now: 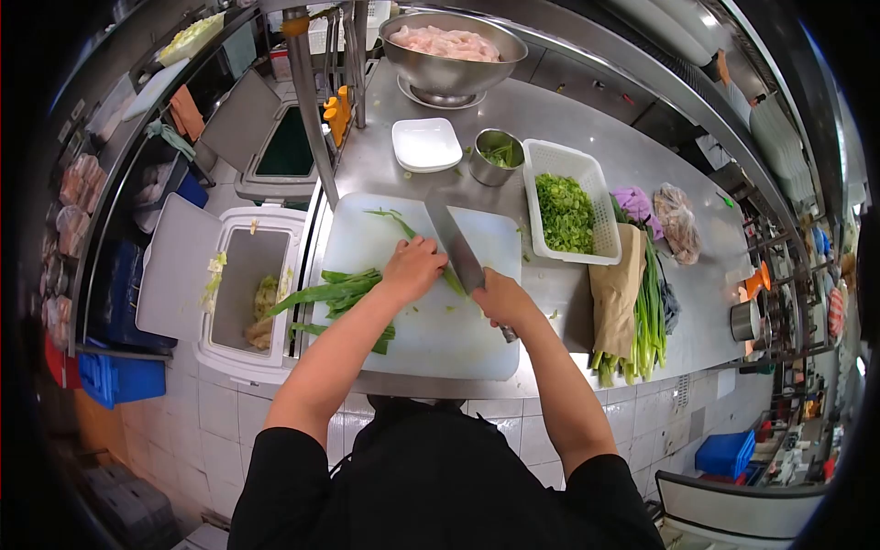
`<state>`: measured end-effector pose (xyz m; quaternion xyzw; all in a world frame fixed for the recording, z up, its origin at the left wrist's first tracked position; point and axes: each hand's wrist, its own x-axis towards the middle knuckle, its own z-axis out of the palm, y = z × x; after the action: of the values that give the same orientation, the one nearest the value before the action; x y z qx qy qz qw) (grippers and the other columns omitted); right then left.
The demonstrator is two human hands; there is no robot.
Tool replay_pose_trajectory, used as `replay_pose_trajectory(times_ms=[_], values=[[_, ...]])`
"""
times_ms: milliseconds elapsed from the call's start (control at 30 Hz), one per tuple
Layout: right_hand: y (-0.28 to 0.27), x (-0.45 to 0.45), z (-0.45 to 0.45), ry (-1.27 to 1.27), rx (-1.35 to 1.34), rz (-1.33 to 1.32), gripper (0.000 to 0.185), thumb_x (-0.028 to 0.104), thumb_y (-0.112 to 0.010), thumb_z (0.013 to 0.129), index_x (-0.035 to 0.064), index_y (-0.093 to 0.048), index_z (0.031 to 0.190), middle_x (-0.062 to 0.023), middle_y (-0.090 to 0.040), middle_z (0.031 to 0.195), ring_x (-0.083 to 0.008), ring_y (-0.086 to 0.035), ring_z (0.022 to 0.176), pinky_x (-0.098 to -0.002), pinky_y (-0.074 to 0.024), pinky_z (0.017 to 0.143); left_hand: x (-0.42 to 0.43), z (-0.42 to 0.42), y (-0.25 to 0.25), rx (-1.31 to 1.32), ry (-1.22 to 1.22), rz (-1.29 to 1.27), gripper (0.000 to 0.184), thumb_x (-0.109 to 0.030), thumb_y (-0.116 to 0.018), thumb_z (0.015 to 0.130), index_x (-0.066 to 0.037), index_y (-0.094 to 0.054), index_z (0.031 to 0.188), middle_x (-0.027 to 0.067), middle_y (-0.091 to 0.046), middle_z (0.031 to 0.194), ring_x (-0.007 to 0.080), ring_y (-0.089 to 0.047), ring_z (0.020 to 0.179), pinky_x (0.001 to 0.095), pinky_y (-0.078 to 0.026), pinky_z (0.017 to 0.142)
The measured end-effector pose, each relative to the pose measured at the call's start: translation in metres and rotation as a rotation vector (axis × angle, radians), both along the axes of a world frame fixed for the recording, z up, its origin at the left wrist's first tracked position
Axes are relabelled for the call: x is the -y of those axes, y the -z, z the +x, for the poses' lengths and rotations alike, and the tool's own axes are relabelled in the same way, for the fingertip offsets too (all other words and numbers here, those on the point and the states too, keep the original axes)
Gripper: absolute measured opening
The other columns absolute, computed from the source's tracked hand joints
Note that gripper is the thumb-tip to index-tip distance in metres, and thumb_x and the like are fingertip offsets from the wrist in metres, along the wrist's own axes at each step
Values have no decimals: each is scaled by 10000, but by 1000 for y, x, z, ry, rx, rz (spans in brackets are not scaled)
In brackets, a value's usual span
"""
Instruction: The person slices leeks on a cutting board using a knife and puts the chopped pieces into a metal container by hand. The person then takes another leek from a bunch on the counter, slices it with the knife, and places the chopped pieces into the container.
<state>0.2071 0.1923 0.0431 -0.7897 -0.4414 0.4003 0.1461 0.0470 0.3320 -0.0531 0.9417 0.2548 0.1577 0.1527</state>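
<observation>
On the white cutting board (440,344), my right hand (501,298) is closed round the handle of a large knife (454,243), whose blade points away from me and to the left. Beside the blade, my left hand (414,269) presses with bent fingers on a green leaf (453,280). A thin piece of green (392,218) lies just beyond that hand. Long green leaves (341,291) are heaped at the board's left side, partly under my left forearm. Small green bits are scattered over the board.
Behind the board stand white dishes (427,145), a metal cup (496,158) and a large bowl of raw meat (445,44). To the right are a white basket of chopped greens (566,213) and paper-wrapped green stalks (649,316). An open bin (213,323) stands left.
</observation>
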Motion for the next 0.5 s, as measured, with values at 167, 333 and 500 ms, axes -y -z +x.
replay_pose_trajectory(times_ms=[167,333,500], values=[[10,11,-19,39,6,-34,341,181,-530,949,-71,-544,1178,-212,-700,802,-301,-692,547,-427,-576,550,7,0,-3,-32,-1,-9,110,-145,-715,875,-168,-740,980,28,-615,1024,262,-570,1084,456,-455,916],[-2,0,0,-8,-13,-38,354,183,-529,953,-70,-545,1200,-272,-717,881,-320,-700,553,-458,-584,577,12,1,4,33,17,3,99,-134,-697,876,-149,-729,968,36,-614,1006,265,-576,1069,447,-451,907],[25,11,-25,62,9,23,352,179,-522,952,-74,-538,1197,-241,-716,801,-315,-688,533,-443,-581,579,20,3,9,80,2,24,78,-120,-671,881,-129,-716,944,41,-615,987,265,-582,1062,446,-447,901]])
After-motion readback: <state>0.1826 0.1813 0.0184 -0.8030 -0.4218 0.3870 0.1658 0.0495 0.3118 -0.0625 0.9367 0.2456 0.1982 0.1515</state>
